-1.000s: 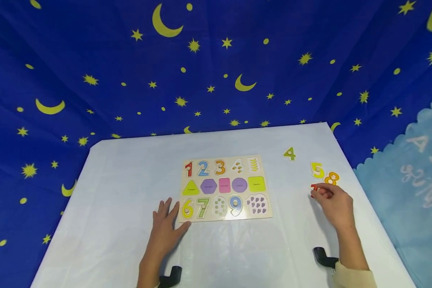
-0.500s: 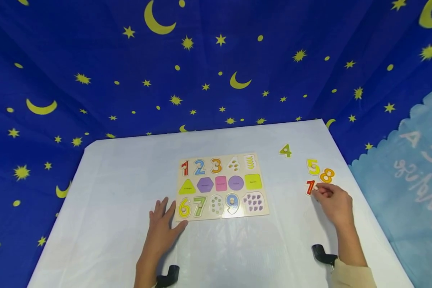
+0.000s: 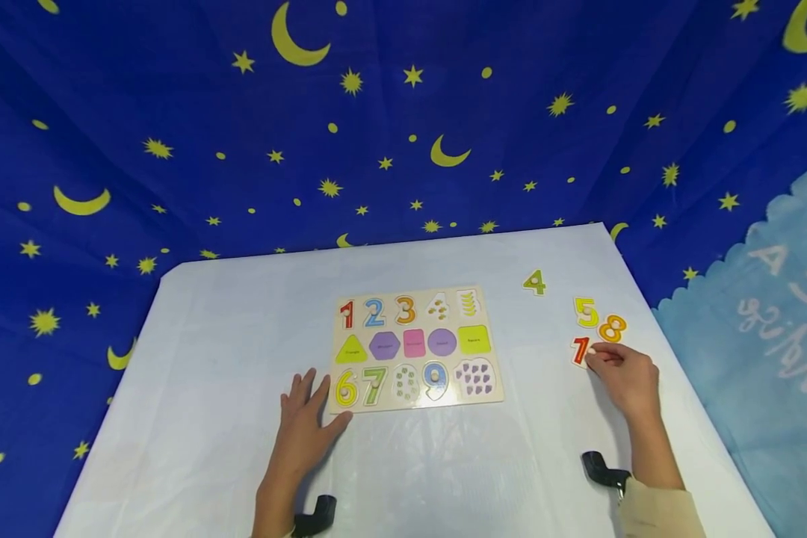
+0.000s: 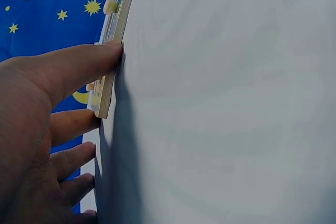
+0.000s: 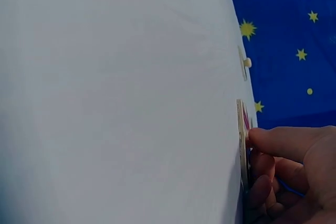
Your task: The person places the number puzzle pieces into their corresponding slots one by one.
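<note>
A wooden number puzzle board lies on the white table. Red 1, blue 2, orange 3, yellow 6, green 7 and blue 9 sit in its slots; the 4, 5, 8 and bottom-right slots show printed fruit pictures. My left hand rests at the near left corner, fingers spread, with the thumb against the board's edge. Off to the right, my right hand pinches the knob of a red number piece between thumb and finger. A 1 shows on that piece; its right part is hidden behind the fingers.
Beyond the right hand lie a green 4, a yellow 5 and an orange 8, each with a knob. A dark blue cloth with moons and stars hangs behind the table.
The red number piece, mostly covered by my fingers one second ago, now shows its 1. The whole head view has shifted slightly. My left hand stays at the board's corner.
</note>
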Demonstrator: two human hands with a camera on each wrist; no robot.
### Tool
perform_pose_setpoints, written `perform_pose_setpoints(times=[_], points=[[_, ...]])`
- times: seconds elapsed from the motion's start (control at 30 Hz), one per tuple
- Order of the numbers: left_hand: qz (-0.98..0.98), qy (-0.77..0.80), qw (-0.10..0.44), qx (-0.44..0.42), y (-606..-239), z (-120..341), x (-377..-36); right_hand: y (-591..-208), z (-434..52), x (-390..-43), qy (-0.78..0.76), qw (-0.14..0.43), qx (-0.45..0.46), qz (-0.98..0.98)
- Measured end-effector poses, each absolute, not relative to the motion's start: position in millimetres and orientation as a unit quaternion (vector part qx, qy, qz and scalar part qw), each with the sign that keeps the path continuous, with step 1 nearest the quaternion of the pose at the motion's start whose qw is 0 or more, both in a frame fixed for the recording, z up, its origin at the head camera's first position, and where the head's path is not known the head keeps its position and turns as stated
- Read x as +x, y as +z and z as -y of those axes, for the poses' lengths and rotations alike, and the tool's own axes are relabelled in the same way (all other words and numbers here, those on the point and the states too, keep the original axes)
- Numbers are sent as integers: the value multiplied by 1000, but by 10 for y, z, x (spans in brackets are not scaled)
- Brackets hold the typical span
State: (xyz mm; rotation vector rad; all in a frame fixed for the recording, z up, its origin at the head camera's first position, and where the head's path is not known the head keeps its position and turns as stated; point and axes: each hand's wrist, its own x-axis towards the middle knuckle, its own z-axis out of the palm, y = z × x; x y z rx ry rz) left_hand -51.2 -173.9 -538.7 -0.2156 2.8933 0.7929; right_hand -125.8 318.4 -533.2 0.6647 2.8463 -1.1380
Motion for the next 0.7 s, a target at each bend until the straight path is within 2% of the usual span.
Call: perform_pose_setpoints(times=[0.3,0.5,0.7], points=[[-960,262,73,-72,-5381,1744,-514,-5305,-3162,-1254,-366,13,228,-902],[-960,266,60,-61,-5370,1759,-533,-5315,-3160,-1263,-360,1,215,-908],[-960,263,70,-68,-5376,1749,-514,-5295,-3138,-1256,-349,7,198,-916]])
